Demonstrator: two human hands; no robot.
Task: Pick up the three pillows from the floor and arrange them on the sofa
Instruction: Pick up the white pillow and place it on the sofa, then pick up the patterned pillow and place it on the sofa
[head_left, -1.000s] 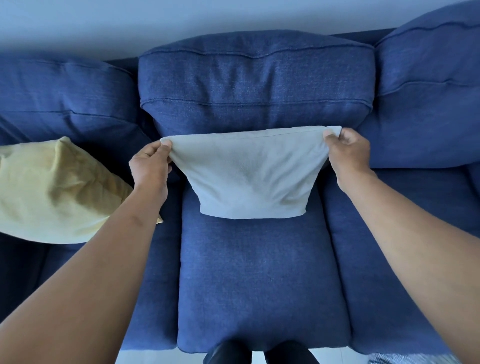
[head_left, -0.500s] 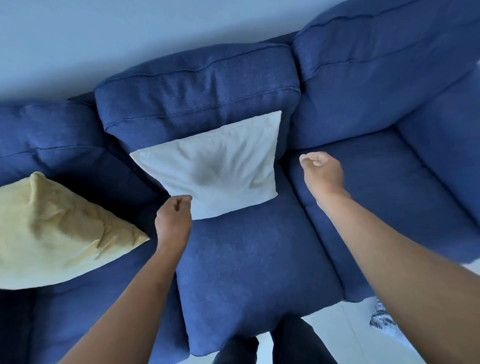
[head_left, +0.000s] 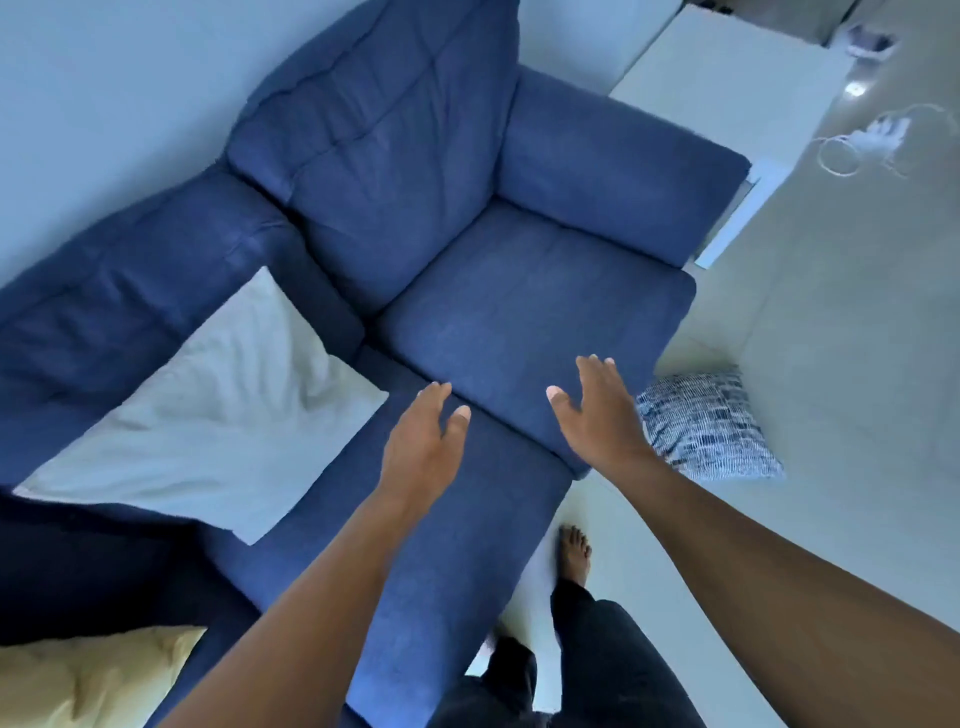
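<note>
Head view: left hand (head_left: 423, 447) and right hand (head_left: 597, 415), each grip spread and empty, above the woven blue sofa (head_left: 519, 312); creased white pillow (head_left: 218, 415) and yellow pillow (head_left: 88, 675) on it; patterned square pillow (head_left: 706, 421) on the floor (head_left: 831, 364).

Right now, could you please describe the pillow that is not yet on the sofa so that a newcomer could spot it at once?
Start at the blue sofa and go to its armrest end on the right. On the pale floor, right beside the front corner of that end seat cushion, lies the patterned pillow. Its blue-and-white print sets it apart from the plain white pillow and the plain yellow pillow, both on the sofa.
</note>
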